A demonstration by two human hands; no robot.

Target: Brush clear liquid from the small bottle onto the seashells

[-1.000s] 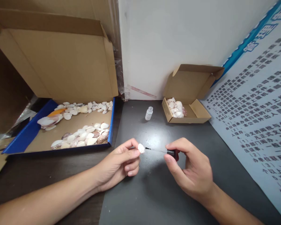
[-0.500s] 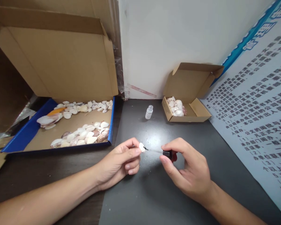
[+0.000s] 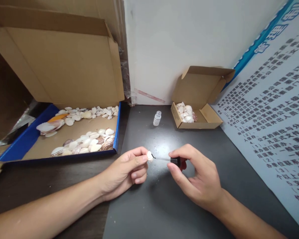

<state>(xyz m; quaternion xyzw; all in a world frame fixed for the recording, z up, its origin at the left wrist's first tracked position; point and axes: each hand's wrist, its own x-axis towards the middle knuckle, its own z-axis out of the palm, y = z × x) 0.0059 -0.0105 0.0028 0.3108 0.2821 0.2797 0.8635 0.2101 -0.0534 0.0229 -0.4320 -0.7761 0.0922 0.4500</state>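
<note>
My left hand [image 3: 132, 167] pinches a small white shell [image 3: 149, 156] between thumb and index finger, above the grey table mat. From the right, my right hand [image 3: 195, 176] grips the black cap of a small brush [image 3: 174, 161]. The brush's thin clear stem points left, and its dark tip meets the right side of the shell. Behind both hands a small clear bottle [image 3: 156, 119] with a white label stands uncapped on the mat.
At left, an open blue-edged box [image 3: 116, 127] holds white and brown shells. An open small cardboard box [image 3: 201, 125] with shells stands at the back right. A printed sheet [image 3: 269, 99] leans along the right; a white wall [image 3: 189, 33] is behind.
The whole view has shifted slightly, so everything appears a little further left. The dark brush tip now touches higher on the shell. Both hands keep their hold.
</note>
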